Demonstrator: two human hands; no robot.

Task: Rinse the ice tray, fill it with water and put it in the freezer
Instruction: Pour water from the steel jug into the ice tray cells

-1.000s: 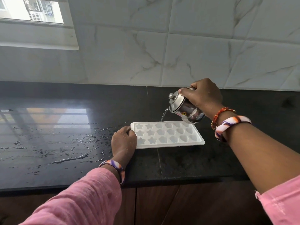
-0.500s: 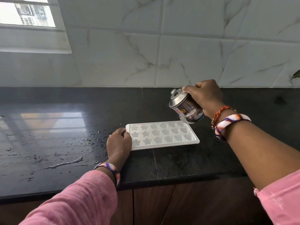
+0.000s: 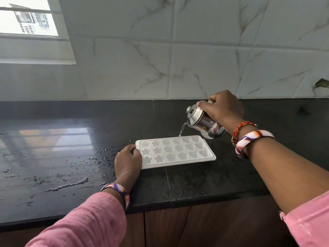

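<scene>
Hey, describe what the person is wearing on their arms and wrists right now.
Both arms wear pink fabric sleeves: the left sleeve reaches nearly to the wrist, the right sleeve sits higher, leaving the forearm bare. The left wrist carries a chunky bangle streaked white, purple and orange. The right wrist has a matching bangle plus a red and orange beaded thread.

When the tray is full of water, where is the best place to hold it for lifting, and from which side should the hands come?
Probably by the two short ends of the ice tray, one hand from each side, gripping under the flat rim. It is long, shallow and open on top, so level support at both ends should limit spilling. The left hand already rests at the left end; the right hand is holding the steel jug.
</scene>
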